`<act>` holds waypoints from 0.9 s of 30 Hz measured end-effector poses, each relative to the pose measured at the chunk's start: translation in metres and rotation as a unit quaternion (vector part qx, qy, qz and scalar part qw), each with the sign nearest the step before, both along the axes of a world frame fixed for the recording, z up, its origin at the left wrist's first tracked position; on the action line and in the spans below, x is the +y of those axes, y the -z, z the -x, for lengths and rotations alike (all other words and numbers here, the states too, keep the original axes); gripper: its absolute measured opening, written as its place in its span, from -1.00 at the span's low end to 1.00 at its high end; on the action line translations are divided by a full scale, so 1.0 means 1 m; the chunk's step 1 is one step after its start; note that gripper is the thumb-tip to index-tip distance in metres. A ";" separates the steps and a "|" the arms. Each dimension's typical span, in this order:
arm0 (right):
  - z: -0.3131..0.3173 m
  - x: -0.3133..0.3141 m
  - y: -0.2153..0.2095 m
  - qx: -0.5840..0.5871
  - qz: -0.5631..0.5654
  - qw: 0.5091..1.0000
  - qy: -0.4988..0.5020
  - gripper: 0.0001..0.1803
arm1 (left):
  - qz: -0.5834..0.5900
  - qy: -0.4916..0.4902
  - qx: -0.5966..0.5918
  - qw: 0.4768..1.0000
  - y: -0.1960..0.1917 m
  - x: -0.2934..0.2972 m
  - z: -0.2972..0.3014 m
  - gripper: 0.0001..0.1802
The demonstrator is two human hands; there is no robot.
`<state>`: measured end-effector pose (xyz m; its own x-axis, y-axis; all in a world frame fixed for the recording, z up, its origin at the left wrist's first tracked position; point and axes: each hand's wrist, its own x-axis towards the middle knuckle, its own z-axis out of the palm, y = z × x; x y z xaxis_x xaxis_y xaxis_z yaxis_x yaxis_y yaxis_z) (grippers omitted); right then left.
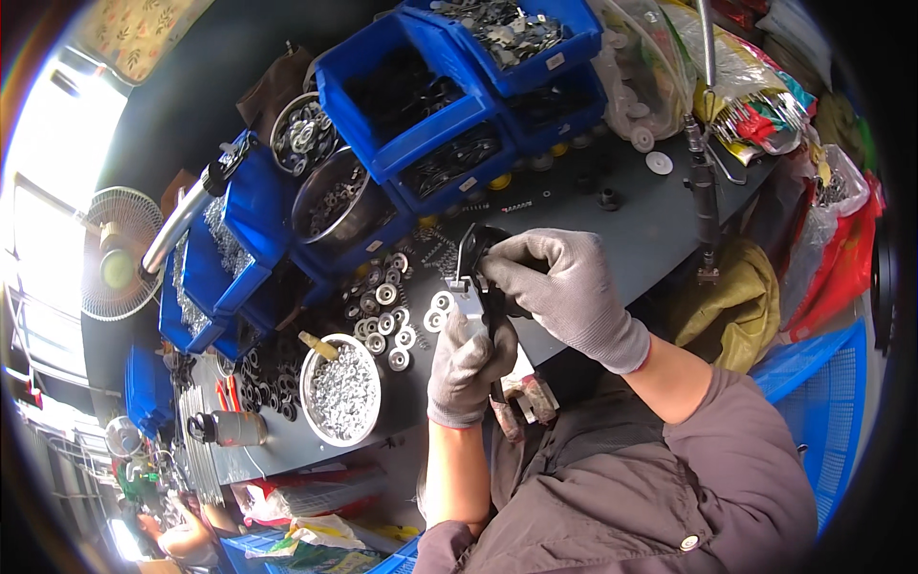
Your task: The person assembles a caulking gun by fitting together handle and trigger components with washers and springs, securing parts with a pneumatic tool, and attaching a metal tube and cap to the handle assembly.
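Both my hands wear grey gloves and meet over the near side of the dark table. My left hand (461, 378) is closed round a small silver metal bracket (466, 299) and holds it up. Against its top stands a thin black metal piece (469, 253), tilted; whether the two are joined I cannot tell. My right hand (574, 287) pinches the black piece from the right, its fingertips partly hidden. Just left of the bracket lie two silver-rimmed wheels (437, 314). More black-and-silver wheels (386, 294) and small coil springs (438, 251) are spread beyond them.
A white bowl (313, 421) of small silver parts stands left of my hands. Blue bins (406, 156) of metal parts are stacked at the back, beside a steel bowl (303, 206). At right, a powered screwdriver (704, 187) hangs over the table's edge. A bottle (239, 429) lies far left.
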<state>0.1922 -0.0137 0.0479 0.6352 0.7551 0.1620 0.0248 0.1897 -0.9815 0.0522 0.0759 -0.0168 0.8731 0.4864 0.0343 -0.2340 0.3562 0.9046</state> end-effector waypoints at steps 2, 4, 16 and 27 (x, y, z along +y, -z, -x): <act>-0.004 -0.006 0.000 -0.005 0.005 1.000 0.002 -0.90 | 0.008 0.008 0.006 1.000 -0.007 -0.004 -0.003 -0.26; -0.007 -0.011 0.001 -0.064 0.008 0.998 0.019 -0.90 | 0.021 0.015 0.006 1.000 -0.011 -0.008 -0.007 -0.26; -0.045 -0.031 0.004 -0.160 0.095 0.982 -0.020 -0.80 | 0.026 0.031 -0.003 0.999 -0.003 -0.018 -0.027 -0.32; -0.073 -0.054 0.034 -0.226 0.054 0.972 0.024 -0.78 | 0.034 0.022 0.056 0.998 -0.006 -0.040 -0.053 -0.38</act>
<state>0.2653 -0.0681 0.0139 0.5528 0.7544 0.3539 0.4639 0.0742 -0.8828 0.1053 0.0358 -0.0108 0.8900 0.4458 -0.0957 -0.1164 0.4251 0.8976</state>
